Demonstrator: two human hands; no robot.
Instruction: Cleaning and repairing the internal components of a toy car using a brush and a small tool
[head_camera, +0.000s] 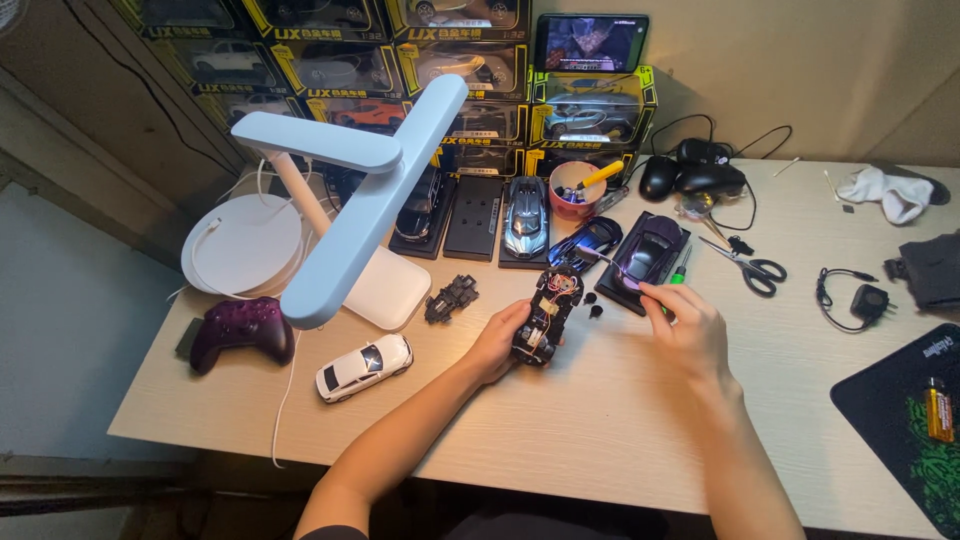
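Toy car chassis (545, 315), opened, body shell off, wires and small parts exposed, lying on wooden desk (600, 420) inside fingers of left hand (500, 340), which grasp it from its left side. Beyond fingertips of right hand (685, 330): purple car shell (650, 250) on black base, blue shell (588, 240) beside it. Well left of left fingers: large pale desk lamp (350, 200), dark game controller (243, 330), white toy car (364, 366). Just above left fingers: small black part (452, 297). Near right fingertips: two tiny black wheels (594, 305), loose on desk. Right fingers pinched on thin green-handled tool (672, 285), maybe screwdriver, mostly hidden behind hand. Judged halfway: disassembly done, putting together not yet. Inside of chassis too small to read clearly.
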